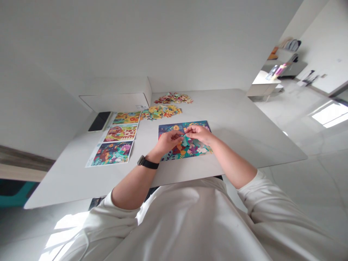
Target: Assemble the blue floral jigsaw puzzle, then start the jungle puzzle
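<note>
**Jigsaw puzzle** (187, 154): colourful floral scene, apparently mostly assembled, flat on the white counter (225, 145). Left hand (167, 142) and right hand (198, 133): together above the puzzle, pinching one teal piece (185, 141). Still loose: two heaps of pieces (161, 111) near the counter's far edge. Alongside: three printed picture sheets (120, 132), black smartphone (99, 121), white box (115, 101), wristwatch (144, 162) on left wrist. Box label too small to read.
</note>
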The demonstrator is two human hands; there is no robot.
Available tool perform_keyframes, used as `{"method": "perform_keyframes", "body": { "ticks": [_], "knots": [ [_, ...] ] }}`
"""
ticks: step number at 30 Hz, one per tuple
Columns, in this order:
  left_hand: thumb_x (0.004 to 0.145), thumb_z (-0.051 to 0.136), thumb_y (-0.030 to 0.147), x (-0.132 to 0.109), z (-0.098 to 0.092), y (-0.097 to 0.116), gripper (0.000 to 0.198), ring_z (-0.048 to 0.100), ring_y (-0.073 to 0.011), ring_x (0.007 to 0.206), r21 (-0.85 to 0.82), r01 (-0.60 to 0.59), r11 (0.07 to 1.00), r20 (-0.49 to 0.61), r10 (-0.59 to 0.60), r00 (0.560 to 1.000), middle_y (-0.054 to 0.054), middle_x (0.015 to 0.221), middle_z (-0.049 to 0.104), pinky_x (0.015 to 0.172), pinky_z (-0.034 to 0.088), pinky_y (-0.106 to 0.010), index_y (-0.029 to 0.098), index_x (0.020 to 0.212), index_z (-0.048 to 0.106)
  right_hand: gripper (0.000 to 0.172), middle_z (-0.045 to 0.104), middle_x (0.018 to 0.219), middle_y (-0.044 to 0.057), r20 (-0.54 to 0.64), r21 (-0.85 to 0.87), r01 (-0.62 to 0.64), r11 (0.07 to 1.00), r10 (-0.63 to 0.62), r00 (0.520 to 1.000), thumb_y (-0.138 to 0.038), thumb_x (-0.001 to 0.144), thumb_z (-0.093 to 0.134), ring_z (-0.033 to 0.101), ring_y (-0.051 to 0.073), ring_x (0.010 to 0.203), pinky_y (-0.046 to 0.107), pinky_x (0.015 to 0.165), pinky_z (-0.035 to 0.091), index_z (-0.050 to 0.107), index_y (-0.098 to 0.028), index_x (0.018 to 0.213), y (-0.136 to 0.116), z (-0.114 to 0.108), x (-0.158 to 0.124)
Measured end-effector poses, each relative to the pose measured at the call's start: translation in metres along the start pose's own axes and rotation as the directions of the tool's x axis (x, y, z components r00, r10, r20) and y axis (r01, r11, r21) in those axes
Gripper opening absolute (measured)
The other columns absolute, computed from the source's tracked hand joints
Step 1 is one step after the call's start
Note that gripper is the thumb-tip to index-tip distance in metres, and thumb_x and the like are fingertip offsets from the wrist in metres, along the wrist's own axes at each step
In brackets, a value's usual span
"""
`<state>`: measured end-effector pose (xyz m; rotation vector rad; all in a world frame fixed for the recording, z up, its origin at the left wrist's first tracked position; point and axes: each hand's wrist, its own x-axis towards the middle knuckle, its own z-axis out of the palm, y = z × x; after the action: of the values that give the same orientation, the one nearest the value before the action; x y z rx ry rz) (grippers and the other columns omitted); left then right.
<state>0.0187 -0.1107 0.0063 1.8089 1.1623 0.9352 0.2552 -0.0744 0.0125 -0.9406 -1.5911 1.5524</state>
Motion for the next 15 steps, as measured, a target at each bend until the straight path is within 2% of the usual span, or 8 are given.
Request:
{"method": "perform_keyframes", "body": {
  "ticks": [5,8,15],
  "knots": [
    [0.086,0.077,0.062,0.0006,0.0007,-0.0010,0.049,0.075,-0.0201,0.079,-0.076,0.004,0.997,-0.055,-0.008,0.998,-0.006,0.090,0.080,0.072,0.058,-0.029,0.019,0.107,0.073,0.050,0.073,0.087,0.000,0.030,-0.007,-0.002,1.000,0.002,1.000,-0.051,0.069,0.097,0.066,0.016,0.081,0.029,0.077,0.057,0.072,-0.021,0.101,-0.0024,-0.0006,-0.0019],
    [0.088,0.075,0.062,0.0009,0.0010,-0.0030,0.046,0.076,-0.0212,0.082,-0.096,0.010,0.995,-0.050,-0.015,0.999,-0.007,0.092,0.080,0.073,0.058,-0.030,0.019,0.105,0.072,0.047,0.071,0.086,-0.001,0.011,-0.034,-0.005,0.999,0.005,1.000,-0.049,0.069,0.096,0.065,0.015,0.080,0.029,0.076,0.056,0.071,-0.021,0.099,-0.0008,-0.0022,-0.0006],
    [0.097,0.065,0.062,-0.0024,-0.0006,0.0006,0.044,0.073,-0.0192,0.077,0.039,0.011,0.999,0.020,-0.012,1.000,-0.005,0.088,0.080,0.068,0.055,-0.027,0.019,0.102,0.074,0.042,0.071,0.087,0.001,-0.048,-0.103,-0.015,0.995,0.010,0.999,-0.048,0.074,0.091,0.065,0.017,0.079,0.027,0.069,0.055,0.073,-0.021,0.101,0.0002,-0.0076,0.0002]
  ]
}}
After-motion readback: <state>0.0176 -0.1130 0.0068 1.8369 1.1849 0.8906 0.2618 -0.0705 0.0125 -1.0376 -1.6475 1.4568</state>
